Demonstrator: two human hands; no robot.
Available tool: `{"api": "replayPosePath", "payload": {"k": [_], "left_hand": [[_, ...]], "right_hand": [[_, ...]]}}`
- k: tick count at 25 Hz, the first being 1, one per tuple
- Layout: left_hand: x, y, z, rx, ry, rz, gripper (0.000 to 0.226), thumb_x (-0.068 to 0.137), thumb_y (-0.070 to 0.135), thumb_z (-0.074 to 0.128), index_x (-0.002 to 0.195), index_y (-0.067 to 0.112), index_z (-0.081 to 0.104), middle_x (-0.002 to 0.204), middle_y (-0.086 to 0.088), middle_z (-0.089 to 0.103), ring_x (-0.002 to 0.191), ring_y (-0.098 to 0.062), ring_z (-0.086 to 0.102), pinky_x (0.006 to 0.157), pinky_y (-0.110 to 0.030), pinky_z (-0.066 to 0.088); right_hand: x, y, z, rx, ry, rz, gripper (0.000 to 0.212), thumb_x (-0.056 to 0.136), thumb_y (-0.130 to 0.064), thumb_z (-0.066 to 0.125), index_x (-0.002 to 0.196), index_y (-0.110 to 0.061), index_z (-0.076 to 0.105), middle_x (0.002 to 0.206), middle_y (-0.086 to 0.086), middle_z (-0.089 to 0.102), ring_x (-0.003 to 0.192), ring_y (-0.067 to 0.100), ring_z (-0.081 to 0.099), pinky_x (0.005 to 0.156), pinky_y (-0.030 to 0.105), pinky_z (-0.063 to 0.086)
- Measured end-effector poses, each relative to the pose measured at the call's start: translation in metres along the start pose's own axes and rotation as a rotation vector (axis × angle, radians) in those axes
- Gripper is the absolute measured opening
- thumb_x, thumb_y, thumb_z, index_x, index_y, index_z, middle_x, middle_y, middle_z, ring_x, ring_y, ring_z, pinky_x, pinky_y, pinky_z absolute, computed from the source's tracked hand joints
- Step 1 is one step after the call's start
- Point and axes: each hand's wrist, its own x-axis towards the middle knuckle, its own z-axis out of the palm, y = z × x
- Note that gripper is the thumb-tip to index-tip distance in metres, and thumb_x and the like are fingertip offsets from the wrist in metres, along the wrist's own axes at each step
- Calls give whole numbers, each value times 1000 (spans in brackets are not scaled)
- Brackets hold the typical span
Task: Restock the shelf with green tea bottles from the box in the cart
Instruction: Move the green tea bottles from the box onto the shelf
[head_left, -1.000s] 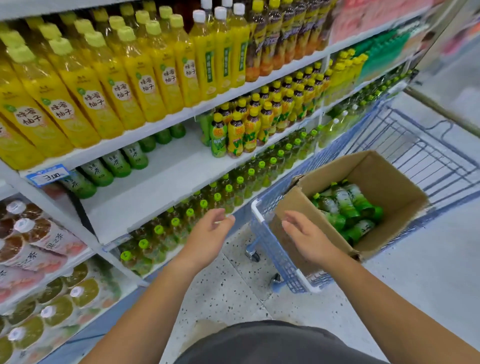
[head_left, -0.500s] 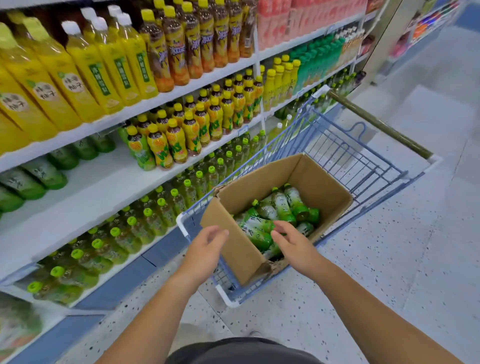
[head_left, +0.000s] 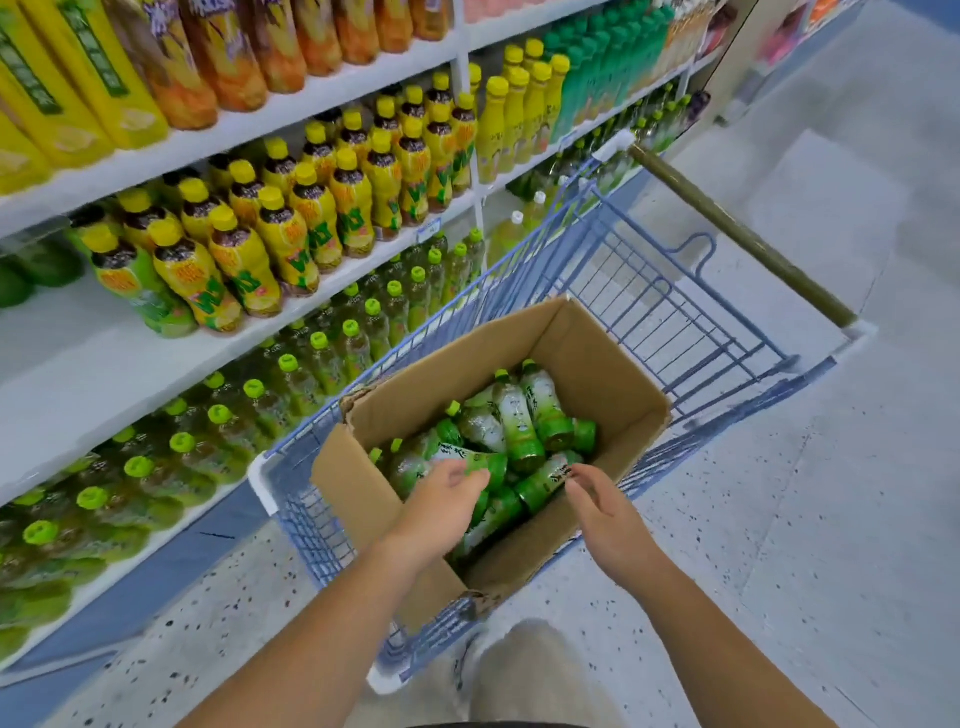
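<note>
An open cardboard box (head_left: 602, 358) sits in the blue wire cart (head_left: 670, 291). Several green tea bottles (head_left: 519, 415) with green caps and labels lie loose in it. My left hand (head_left: 441, 499) reaches over the box's near edge, fingers relaxed and touching a lying bottle (head_left: 480, 462). Just right of it, my right hand (head_left: 602, 504) hovers above another bottle (head_left: 545, 480), fingers loosely bent and holding nothing. The white shelf (head_left: 78, 374) on the left carries a few green bottles at its far left.
Yellow-capped drink bottles (head_left: 291, 228) fill the shelf's right part. Green-capped bottles (head_left: 218, 431) crowd the shelf below, large yellow and orange bottles stand above. The cart handle (head_left: 737, 234) points away to the right. Speckled floor (head_left: 779, 519) lies right of the cart.
Both hands have moved forward from the box's near edge into the box and down onto the bottles. My view has swung right and down, towards the cart.
</note>
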Motion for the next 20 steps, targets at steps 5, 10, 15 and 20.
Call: {"api": "replayPosePath", "payload": {"k": [5, 10, 15, 20], "left_hand": [[78, 13, 24, 28, -39, -61, 67, 100, 55, 46, 155, 21, 33, 155, 3, 42, 128, -17, 50, 106, -34, 39], [183, 8, 49, 33, 30, -115, 63, 99, 48, 47, 154, 19, 34, 150, 0, 45, 129, -21, 48, 111, -41, 39], [267, -17, 83, 113, 92, -158, 47, 99, 35, 52, 140, 13, 49, 135, -8, 58, 117, -27, 57, 95, -35, 45], [308, -3, 96, 238, 207, -166, 20, 97, 30, 59, 98, 10, 53, 98, -12, 60, 79, -26, 52, 66, -31, 38]], "right_hand": [[81, -3, -18, -146, -3, -3, 48, 105, -39, 42, 150, -21, 41, 141, -3, 53, 115, 9, 47, 95, 26, 34], [203, 13, -28, -388, -88, -24, 50, 105, -38, 42, 149, -16, 42, 145, 6, 53, 129, 22, 51, 93, 25, 34], [307, 48, -15, -546, -171, 58, 54, 104, -41, 42, 149, -11, 39, 137, 12, 58, 119, 30, 56, 94, 33, 41], [355, 65, -3, -479, -195, 165, 55, 93, -47, 62, 132, -12, 47, 113, 4, 62, 92, 20, 58, 77, 31, 45]]}}
